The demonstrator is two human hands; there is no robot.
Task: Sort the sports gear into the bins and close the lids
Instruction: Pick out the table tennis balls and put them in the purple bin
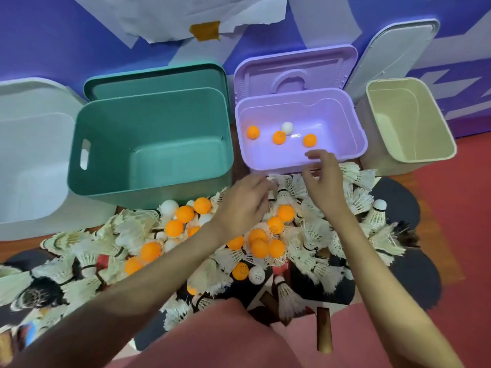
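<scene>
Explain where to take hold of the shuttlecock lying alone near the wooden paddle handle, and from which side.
Grip the shuttlecock at its round cork head, pinching from above. It lies flat with the cork pointing away from the person and the feathers fanned toward them; the cork is firm, while feathers would likely crush.

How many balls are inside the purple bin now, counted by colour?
In the purple bin:
Orange balls: 3
White ball: 1
Total: 4
</scene>
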